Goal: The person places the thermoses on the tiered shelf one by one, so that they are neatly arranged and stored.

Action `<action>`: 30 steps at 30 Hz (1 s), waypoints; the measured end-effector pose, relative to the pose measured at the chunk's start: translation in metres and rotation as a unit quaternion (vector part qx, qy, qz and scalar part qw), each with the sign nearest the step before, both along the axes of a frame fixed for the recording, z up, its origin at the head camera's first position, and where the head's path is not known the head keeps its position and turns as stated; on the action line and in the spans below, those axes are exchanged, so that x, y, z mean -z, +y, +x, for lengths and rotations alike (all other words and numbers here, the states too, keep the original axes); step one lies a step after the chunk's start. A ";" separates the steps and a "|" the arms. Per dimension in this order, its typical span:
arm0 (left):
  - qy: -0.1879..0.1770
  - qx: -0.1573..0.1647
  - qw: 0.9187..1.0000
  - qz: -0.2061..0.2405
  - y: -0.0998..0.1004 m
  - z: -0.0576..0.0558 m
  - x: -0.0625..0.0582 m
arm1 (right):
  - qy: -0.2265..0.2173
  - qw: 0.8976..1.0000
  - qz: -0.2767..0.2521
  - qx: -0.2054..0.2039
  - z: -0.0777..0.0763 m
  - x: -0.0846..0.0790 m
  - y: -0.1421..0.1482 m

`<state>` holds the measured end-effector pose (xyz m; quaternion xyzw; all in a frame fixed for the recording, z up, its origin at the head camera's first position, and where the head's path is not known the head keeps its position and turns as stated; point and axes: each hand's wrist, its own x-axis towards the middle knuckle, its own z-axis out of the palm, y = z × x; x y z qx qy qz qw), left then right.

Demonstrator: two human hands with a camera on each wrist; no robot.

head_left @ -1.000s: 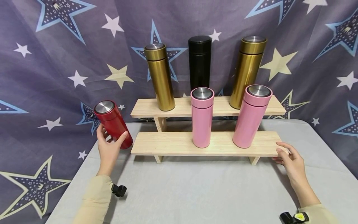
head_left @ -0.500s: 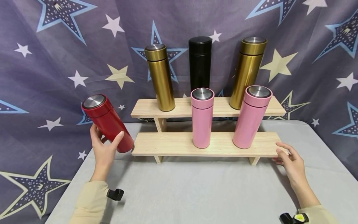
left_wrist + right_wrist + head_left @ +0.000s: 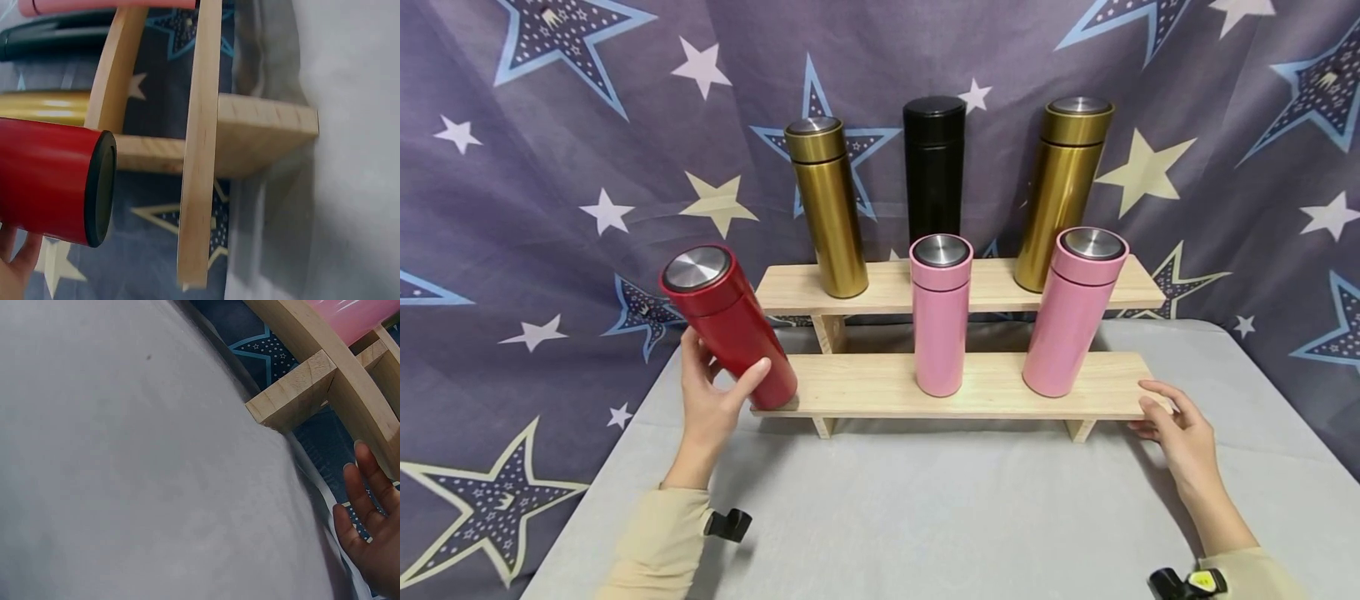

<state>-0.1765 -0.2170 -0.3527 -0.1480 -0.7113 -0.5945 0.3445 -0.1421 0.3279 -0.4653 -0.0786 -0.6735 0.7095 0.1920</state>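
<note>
My left hand (image 3: pixel 709 421) grips the lower part of a red thermos bottle (image 3: pixel 737 333) with a steel-topped lid. In the left wrist view the bottle's dark base (image 3: pixel 101 187) hangs above the lower board (image 3: pixel 199 156), a gap between them. That base overlaps the left end of the lower board in the head view. My right hand (image 3: pixel 1187 437) pinches the right end of the two-tier wooden shelf (image 3: pixel 850 383), thumb and index finger at the board's end. Its other fingers (image 3: pixel 359 494) stretch loosely below the board in the right wrist view.
Two pink thermos bottles (image 3: pixel 940 333) stand on the lower tier, middle and right. On the upper tier are a gold bottle (image 3: pixel 829 208) at left, a black one (image 3: pixel 935 167) in the middle and another gold bottle (image 3: pixel 1063 200) at right. A starry curtain (image 3: pixel 625 133) hangs behind.
The left hand first brought the red bottle left and nearer, then carried it right, over the left end of the lower board. The right hand has stayed put.
</note>
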 end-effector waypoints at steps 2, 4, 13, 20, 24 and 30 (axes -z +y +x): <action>-0.010 0.004 1.000 -0.015 0.008 0.000 -0.001 | 0.000 1.000 0.001 0.001 0.000 0.000 0.001; -0.025 0.009 0.999 -0.028 0.019 0.003 -0.004 | 0.001 1.000 0.000 0.001 0.000 0.000 0.001; -0.082 0.044 0.994 -0.054 0.060 0.015 -0.023 | 0.003 1.000 0.001 -0.001 0.000 0.000 0.002; -0.106 0.061 0.992 -0.043 0.064 -0.011 0.003 | 0.009 1.000 -0.002 -0.002 0.000 0.000 0.001; -0.106 0.067 0.991 -0.046 0.069 -0.018 0.008 | 0.010 1.000 -0.002 -0.002 0.000 0.001 0.000; -0.122 0.070 0.989 -0.052 0.078 -0.025 0.009 | 0.006 1.000 0.001 -0.001 0.000 0.001 0.000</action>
